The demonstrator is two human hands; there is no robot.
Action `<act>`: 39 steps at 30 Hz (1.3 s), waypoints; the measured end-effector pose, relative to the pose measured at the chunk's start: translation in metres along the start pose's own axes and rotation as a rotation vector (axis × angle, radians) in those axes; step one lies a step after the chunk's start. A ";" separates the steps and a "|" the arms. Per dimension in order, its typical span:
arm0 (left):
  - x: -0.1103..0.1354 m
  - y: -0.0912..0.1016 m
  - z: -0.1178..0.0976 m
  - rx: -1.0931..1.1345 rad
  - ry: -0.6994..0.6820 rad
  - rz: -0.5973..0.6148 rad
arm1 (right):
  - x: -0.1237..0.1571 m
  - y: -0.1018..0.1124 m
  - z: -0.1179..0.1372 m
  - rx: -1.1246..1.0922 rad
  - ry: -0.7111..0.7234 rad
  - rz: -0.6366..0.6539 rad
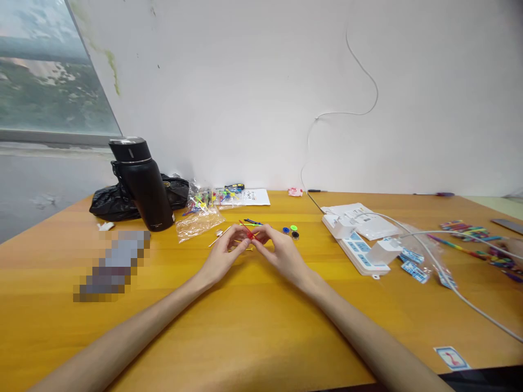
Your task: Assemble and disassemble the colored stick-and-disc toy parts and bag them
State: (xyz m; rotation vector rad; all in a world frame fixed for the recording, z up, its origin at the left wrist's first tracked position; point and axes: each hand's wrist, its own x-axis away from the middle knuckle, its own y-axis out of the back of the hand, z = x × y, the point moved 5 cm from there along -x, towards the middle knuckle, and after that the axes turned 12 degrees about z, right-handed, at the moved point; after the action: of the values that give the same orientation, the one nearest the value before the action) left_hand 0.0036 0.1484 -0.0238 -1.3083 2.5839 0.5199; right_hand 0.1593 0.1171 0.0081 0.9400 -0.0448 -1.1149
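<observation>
Low over the middle of the table, my left hand (223,255) and my right hand (281,251) meet at the fingertips. Both are closed in a pinch around a small, thin red plastic piece (247,228), whose exact shape the fingers partly hide. Just behind the hands lie blue and green stick-like parts (254,222). A white stick (216,239) rests left of my left hand. To the right of my right hand are small round pieces: a blue one (286,231), a green one (293,227) and a black one (295,236).
A black flask (145,185) stands at the left before a black bag (110,204), with a pixelated flat object (116,261) nearer me. Clear bags of colourful parts (200,212) lie behind. On the right are a power strip (357,250), trailing cables, small packets (414,271) and rainbow-coloured items (469,230).
</observation>
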 end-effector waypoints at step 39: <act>0.002 0.003 -0.005 0.093 0.004 0.040 | -0.002 -0.023 -0.013 -0.597 -0.172 0.005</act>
State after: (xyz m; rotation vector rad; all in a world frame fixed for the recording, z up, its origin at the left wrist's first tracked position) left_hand -0.0007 0.1467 -0.0196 -1.2321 2.6084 0.3982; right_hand 0.1476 0.1237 -0.0144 0.3112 0.1399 -1.1126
